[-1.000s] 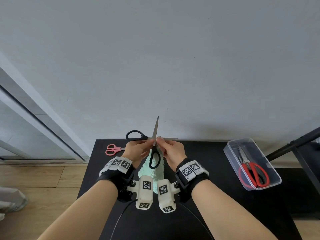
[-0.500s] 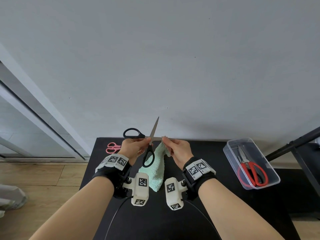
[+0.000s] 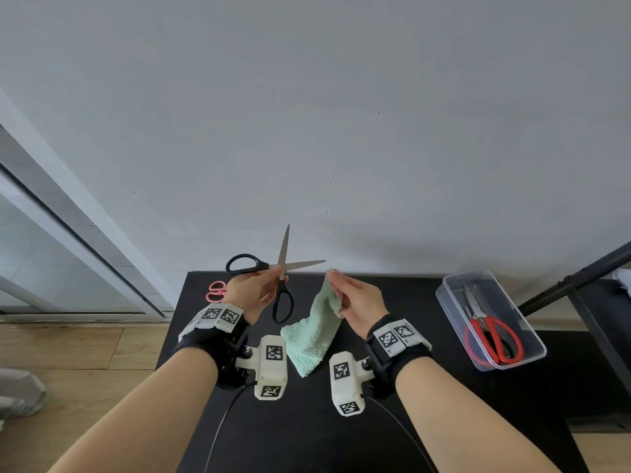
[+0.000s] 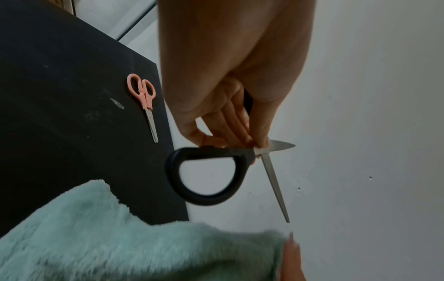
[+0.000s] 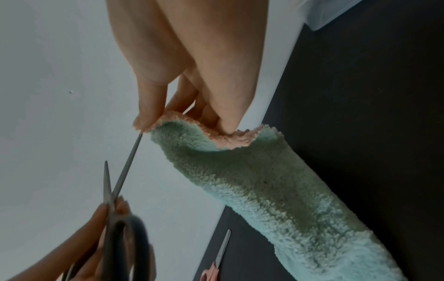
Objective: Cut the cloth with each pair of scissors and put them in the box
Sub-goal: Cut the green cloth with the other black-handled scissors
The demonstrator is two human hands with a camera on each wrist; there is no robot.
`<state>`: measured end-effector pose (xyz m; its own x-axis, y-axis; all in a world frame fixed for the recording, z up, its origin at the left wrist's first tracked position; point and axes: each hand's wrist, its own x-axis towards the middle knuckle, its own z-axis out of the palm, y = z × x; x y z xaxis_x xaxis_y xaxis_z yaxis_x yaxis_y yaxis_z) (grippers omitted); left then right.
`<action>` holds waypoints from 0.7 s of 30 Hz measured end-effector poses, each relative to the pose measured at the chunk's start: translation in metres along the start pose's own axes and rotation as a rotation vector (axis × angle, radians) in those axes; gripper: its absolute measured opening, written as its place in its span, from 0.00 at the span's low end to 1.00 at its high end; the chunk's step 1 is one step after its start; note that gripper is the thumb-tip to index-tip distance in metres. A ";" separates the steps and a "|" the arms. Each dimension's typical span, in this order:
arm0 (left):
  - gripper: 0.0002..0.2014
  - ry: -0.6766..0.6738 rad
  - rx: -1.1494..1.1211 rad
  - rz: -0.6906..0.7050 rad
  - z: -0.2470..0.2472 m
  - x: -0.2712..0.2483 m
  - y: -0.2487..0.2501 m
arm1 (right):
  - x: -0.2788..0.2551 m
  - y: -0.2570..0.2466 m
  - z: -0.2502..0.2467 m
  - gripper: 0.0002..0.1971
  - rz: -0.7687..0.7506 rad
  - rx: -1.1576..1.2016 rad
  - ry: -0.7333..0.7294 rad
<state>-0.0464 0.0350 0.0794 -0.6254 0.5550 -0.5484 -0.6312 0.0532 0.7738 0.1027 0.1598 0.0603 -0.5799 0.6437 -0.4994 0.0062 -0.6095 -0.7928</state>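
Left fingers (image 4: 242,133) pinching open black scissors (image 3: 278,268); right fingers (image 5: 149,114) pinching cloth (image 3: 314,332).

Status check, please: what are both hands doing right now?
Left hand holds black scissors, blades open. Right hand pinches green cloth, clear of blades. Nothing in the way.

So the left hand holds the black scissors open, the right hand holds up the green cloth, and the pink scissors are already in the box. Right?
Not quite. The box holds the red scissors; the head view shows the pink scissors lying on the table. The rest stands.
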 end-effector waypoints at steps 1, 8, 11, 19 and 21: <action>0.01 -0.012 -0.001 0.003 0.002 -0.001 0.000 | -0.001 0.002 0.005 0.11 -0.001 0.009 -0.020; 0.04 -0.063 -0.044 -0.019 0.013 -0.005 -0.004 | -0.003 0.005 0.024 0.04 0.003 0.014 -0.070; 0.05 -0.073 -0.028 -0.029 0.013 -0.005 -0.006 | -0.004 0.005 0.031 0.09 0.038 0.048 -0.074; 0.07 -0.121 -0.039 -0.032 0.016 -0.003 -0.007 | -0.002 0.003 0.045 0.09 0.030 0.116 -0.063; 0.06 -0.131 -0.025 -0.029 0.017 -0.003 -0.005 | -0.002 0.002 0.047 0.07 0.012 0.114 -0.064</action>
<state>-0.0338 0.0471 0.0818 -0.5427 0.6572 -0.5231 -0.6606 0.0506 0.7490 0.0652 0.1353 0.0762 -0.6313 0.6072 -0.4825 -0.0772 -0.6682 -0.7399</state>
